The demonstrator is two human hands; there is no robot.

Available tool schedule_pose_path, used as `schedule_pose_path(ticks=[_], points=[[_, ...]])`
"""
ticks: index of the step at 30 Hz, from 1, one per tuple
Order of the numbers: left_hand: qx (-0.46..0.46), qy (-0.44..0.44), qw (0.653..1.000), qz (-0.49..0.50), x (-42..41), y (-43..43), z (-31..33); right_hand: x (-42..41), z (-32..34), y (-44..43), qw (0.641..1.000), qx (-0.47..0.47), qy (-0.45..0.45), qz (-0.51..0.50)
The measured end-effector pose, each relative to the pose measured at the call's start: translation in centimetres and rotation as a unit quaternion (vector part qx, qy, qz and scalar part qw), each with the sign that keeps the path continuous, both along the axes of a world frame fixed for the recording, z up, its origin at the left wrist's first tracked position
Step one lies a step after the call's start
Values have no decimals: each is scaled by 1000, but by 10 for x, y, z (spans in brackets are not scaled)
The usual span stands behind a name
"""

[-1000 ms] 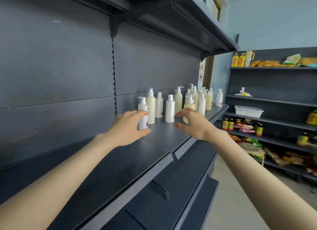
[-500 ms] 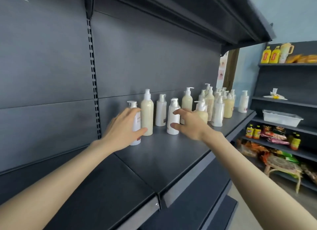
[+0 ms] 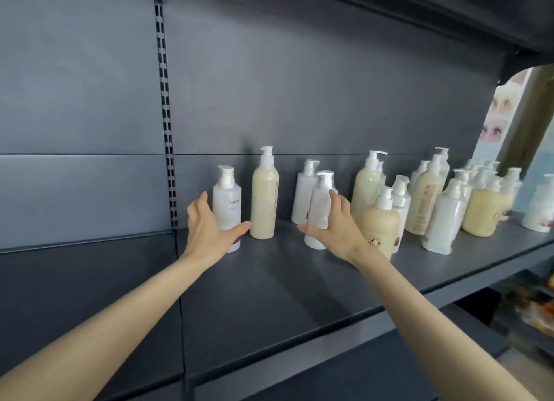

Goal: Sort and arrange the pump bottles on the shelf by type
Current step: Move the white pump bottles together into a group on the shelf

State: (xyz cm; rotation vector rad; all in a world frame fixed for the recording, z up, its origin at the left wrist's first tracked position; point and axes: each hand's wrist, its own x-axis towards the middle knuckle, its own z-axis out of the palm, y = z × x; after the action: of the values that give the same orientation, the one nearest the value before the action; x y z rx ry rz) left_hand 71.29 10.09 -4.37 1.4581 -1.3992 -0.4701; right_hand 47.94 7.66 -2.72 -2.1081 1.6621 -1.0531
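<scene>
1. The white pump bottle [image 3: 227, 200] stands upright on the shelf [image 3: 269, 281], just left of the tall cream bottle [image 3: 263, 197], the two nearly side by side.
2. The left hand [image 3: 209, 225] is spread wide around that white bottle. Its fingers are straight up the far side from the cream bottle and the thumb reaches across the foot toward it. I can't tell whether it grips or only touches.
3. Right of the cream bottle stands a second white bottle [image 3: 317, 215] with the right hand [image 3: 332, 224] open about it, fingers straight and thumb stretched low in front.
4. Further right of the cream bottle is a mixed crowd of pump bottles [image 3: 434, 197], cream and white together, all upright.
</scene>
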Motion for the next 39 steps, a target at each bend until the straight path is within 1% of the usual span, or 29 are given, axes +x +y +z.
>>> schedule_pose_path(ticks=[3,6,10,13,15,17,23,29,34,39], points=[[14,25,999,31,-2,-20,6,-6,-4,-27,999,-15,-45,-4],[22,57,998,26,-3,-39,2,-8,-7,-51,993,9,-119,-10],[13,104,994,9,-1,-59,-12,-8,-16,-74,981,3,-195,4],[-9,117,993,29,-4,-69,-17,-7,-23,-89,973,-18,-232,-3],[-28,133,989,50,-7,-73,-19,-8,-26,-96,972,-27,-231,-15],[-45,147,986,57,-10,-77,-21,-10,-28,-101,976,-38,-212,-20],[-61,165,984,31,-13,-84,-24,-5,-26,-103,980,-62,-189,-16],[-85,183,979,16,-12,-77,-7,5,-10,-92,977,-70,-201,21],[-112,202,973,-7,-11,-43,19,23,10,-73,970,-74,-224,63],[-117,196,973,17,-9,17,25,44,15,-47,962,-52,-226,142]])
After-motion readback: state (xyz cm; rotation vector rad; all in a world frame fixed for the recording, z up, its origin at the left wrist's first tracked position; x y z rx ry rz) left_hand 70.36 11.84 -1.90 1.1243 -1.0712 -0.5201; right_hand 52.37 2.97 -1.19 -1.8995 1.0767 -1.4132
